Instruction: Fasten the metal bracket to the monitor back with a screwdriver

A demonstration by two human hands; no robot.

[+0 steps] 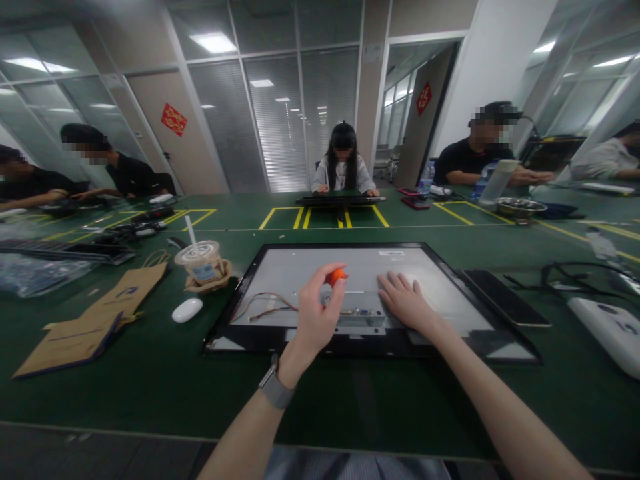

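A flat display panel (280, 273) with a black frame lies back side up on the table before me. Over its middle, my left hand (320, 303), with a watch on the wrist, has its fingers closed around a small orange-handled tool (338, 275); the tool's lower end is hidden by the hand. My right hand (403, 300) rests flat on the panel's grey back, fingers spread. Between and below the hands runs a metal bracket (360, 321) with connector ports. Thin loose wires (270, 310) lie on the panel's left part.
Left of the panel are a white mouse (187, 309), a drink cup with a straw (199, 260) and a brown paper bag (110, 307). A black phone (505, 297) and a white device (607, 333) lie right. Several people sit around the green table (165, 393).
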